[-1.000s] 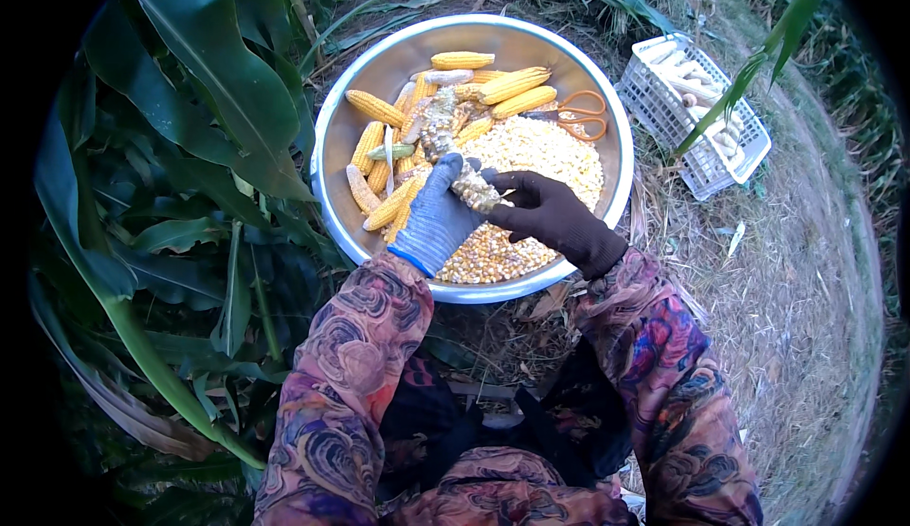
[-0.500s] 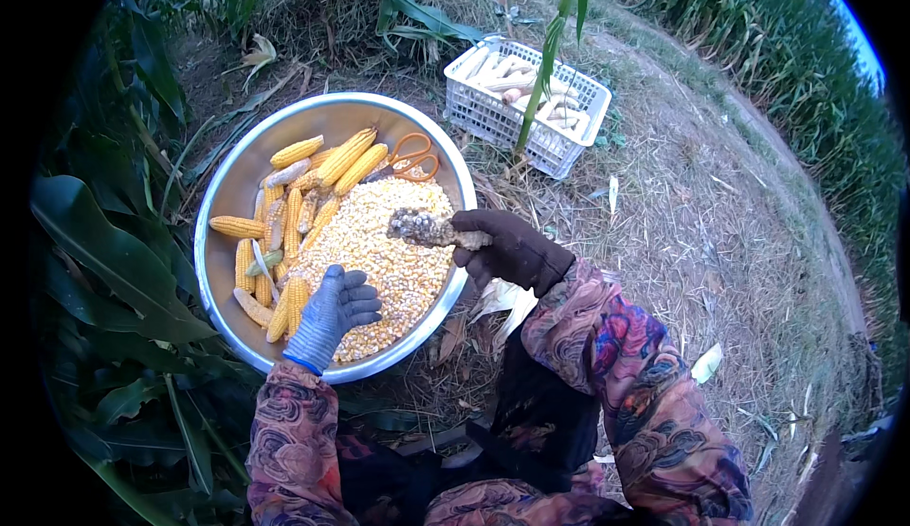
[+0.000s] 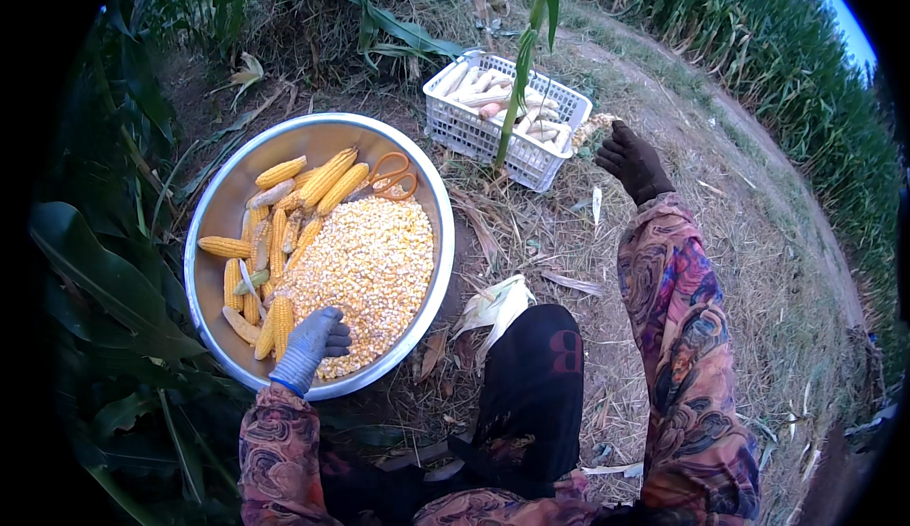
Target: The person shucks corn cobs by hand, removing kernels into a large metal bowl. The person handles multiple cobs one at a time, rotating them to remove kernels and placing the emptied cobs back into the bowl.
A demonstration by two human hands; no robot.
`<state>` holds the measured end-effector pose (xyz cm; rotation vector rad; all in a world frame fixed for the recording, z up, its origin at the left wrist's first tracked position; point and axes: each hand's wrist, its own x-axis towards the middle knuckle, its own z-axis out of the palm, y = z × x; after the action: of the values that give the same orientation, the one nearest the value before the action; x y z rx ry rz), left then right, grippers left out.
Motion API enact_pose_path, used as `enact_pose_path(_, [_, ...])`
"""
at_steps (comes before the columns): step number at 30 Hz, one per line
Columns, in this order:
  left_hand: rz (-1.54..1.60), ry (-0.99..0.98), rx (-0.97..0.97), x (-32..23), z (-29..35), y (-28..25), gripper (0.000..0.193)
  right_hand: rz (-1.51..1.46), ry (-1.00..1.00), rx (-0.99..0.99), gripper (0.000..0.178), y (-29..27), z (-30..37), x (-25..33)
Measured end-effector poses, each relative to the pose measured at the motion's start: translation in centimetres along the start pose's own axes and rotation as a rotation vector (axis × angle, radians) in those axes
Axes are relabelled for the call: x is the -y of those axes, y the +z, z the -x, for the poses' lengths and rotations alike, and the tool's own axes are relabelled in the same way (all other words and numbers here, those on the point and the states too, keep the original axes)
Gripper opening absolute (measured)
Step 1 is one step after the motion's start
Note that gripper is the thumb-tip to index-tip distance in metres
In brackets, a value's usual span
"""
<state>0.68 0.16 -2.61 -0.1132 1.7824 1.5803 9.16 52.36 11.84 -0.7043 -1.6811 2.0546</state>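
My right hand (image 3: 633, 161), in a dark brown glove, is stretched out past the right end of the white plastic crate (image 3: 545, 173). Its fingers are closed on one end of a stripped corn cob (image 3: 594, 130). The crate holds several pale bare cobs (image 3: 488, 85). Over the near part of a wide metal basin (image 3: 445, 242), my left hand (image 3: 318, 341) in a grey-blue glove rests close to the loose corn kernels (image 3: 374, 265). Its fingers are loosely bent, with nothing seen in them. Yellow ears of corn (image 3: 327, 180) lie along the basin's left side.
Orange-handled scissors (image 3: 393, 175) lie at the basin's far right inside edge. A green stalk (image 3: 519, 81) rises in front of the crate. Pale husks (image 3: 498, 308) lie by my knee. Broad corn leaves (image 3: 104, 270) crowd the left, and more corn (image 3: 749, 62) stands at the far right.
My right hand has swung away from above the basin, far and to the right, carrying the cob beside the crate. My left hand stays at the basin, its fingers more bent.
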Motion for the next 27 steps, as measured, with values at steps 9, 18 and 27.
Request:
enact_pose_path(9, [-0.215, 0.087, 0.087, -2.1, 2.1, 2.0, 0.038, 1.186, -0.222, 0.880, 0.045, 14.9, 11.5, -6.9])
enact_pose_path(18, [-0.683, 0.286, 0.094, -1.1, 1.7, -0.3, 0.030, 1.407, -0.414, 1.240, 0.041, 24.5, 17.0, -10.6])
enact_pose_path(27, [-0.900, 0.236, -0.480, -1.2, -1.1, -12.9, 0.034, 1.397, -0.426, 1.189, 0.035, 24.2, 15.8, -13.5])
